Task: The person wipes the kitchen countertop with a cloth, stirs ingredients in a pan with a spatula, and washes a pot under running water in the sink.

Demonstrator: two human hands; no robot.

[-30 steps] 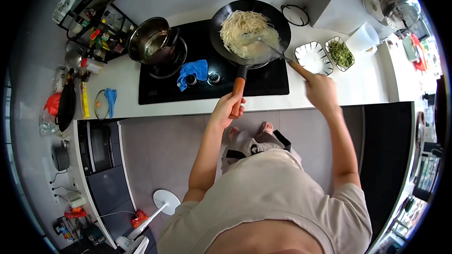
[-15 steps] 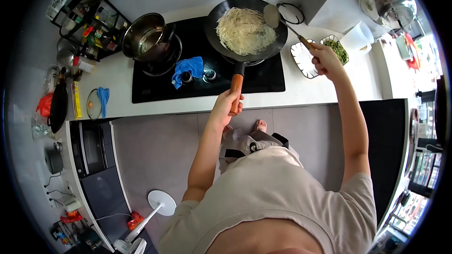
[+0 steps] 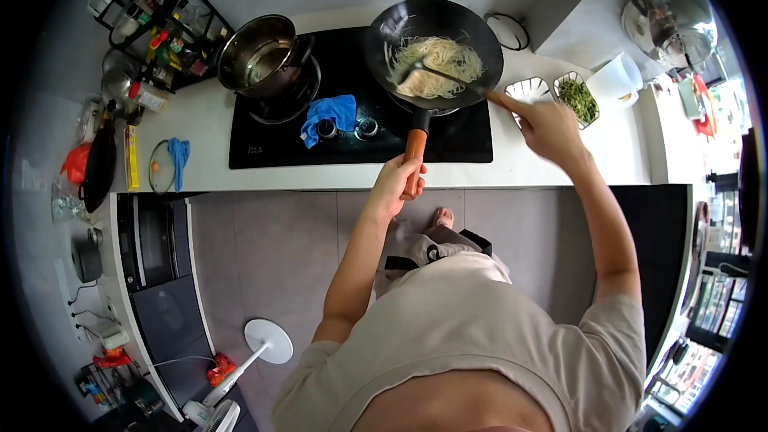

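Note:
A dark wok [image 3: 472, 26] sits on the right burner with a heap of thin pale noodles [image 3: 446, 58] in it. My left hand [image 3: 396, 184] is closed around the wok's orange-brown wooden handle [image 3: 415, 148]. From the right, my right hand [image 3: 552, 130] grips the wooden handle of a metal ladle [image 3: 450, 78]. The ladle's rounded head is down among the noodles on their left side, partly covered. Just behind my right hand stand a white scalloped dish [image 3: 528, 90] and a similar dish of chopped greens [image 3: 577, 99].
An open steel pot [image 3: 258, 56] stands on the left burner of the black cooktop [image 3: 264, 148]. A blue cloth [image 3: 332, 114] lies by the knobs. A spice rack [image 3: 180, 40] is at left. A white pitcher [image 3: 614, 80] stands at right. A fan [image 3: 268, 341] is on the floor.
The ladle has come down from above the wok's right rim into the noodles, with my right hand lower and slightly left. The noodle heap looks looser and more spread.

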